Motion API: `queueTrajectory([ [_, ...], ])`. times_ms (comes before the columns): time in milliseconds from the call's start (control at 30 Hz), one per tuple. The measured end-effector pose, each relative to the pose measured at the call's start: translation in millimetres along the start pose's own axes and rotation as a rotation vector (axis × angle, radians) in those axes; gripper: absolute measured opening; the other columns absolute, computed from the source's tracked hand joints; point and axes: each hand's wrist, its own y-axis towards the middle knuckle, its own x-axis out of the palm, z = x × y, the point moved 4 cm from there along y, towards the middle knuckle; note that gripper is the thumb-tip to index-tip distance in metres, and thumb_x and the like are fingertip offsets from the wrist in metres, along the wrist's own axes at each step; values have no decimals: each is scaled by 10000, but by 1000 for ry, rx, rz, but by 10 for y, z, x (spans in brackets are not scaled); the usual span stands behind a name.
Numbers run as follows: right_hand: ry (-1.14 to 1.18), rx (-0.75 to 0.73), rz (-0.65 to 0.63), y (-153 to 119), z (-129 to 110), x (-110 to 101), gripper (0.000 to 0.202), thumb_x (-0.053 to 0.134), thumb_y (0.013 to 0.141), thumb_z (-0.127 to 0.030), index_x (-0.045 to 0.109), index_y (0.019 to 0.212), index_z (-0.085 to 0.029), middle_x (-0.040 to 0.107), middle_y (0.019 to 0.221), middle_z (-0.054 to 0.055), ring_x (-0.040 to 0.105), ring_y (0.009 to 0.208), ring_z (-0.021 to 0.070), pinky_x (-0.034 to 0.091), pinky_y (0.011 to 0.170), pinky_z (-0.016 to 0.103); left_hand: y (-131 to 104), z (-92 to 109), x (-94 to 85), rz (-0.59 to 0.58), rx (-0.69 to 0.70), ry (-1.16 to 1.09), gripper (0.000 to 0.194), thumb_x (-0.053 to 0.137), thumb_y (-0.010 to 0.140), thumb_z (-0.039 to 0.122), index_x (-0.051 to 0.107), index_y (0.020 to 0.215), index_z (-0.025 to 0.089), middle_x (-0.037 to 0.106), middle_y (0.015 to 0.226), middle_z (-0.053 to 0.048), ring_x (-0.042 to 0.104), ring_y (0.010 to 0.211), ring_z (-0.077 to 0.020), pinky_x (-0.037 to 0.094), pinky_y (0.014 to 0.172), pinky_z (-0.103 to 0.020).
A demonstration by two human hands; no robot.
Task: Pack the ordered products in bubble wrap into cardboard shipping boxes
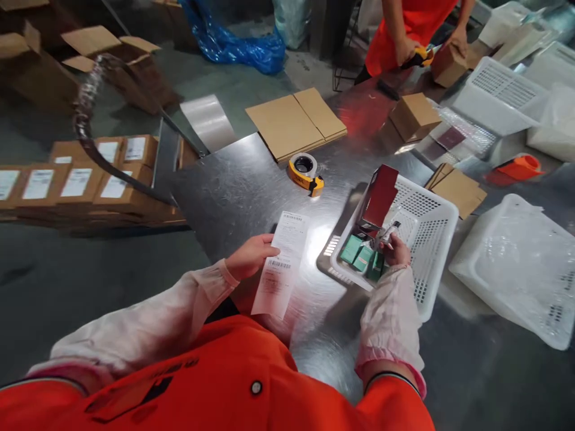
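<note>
My left hand (pixel 251 256) pinches the edge of a long white paper slip (pixel 284 257) printed with barcodes and text, held above the metal table (pixel 224 197). Inside a white plastic basket (pixel 438 239), my right hand (pixel 396 250) has its fingers closed around a small clear-wrapped item (pixel 390 232) with a dark tip; its kind is hard to make out. A dark red box (pixel 380 197) leans at the basket's far left. Several small green boxes (pixel 363 258) lie at its near left, beside my right hand.
A yellow tape dispenser (pixel 306 173) and flat cardboard (pixel 296 123) lie beyond the slip. Another white basket (pixel 516 269) with plastic stands right. Across the table, a person (pixel 415 36) holds a tape dispenser and a carton. Labelled cartons (pixel 76 182) are stacked left.
</note>
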Motion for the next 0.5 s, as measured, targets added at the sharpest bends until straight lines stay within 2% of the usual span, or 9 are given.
queueTrajectory([
  [133,45,87,-14,-27,8,12,47,643,813,-209,607,812,-179,653,671,-21,610,553,108,515,436,179,-22,11,25,-4,-26,13,505,789,535,144,714,1030,75,766,869,-115,715,784,-256,517,692,-304],
  [500,128,127,-85,-59,43,43,103,699,803,-211,604,829,-181,648,670,-35,593,528,93,498,406,159,-8,5,52,-11,-29,9,486,809,541,152,719,1013,78,765,846,-107,713,793,-246,522,750,-321],
])
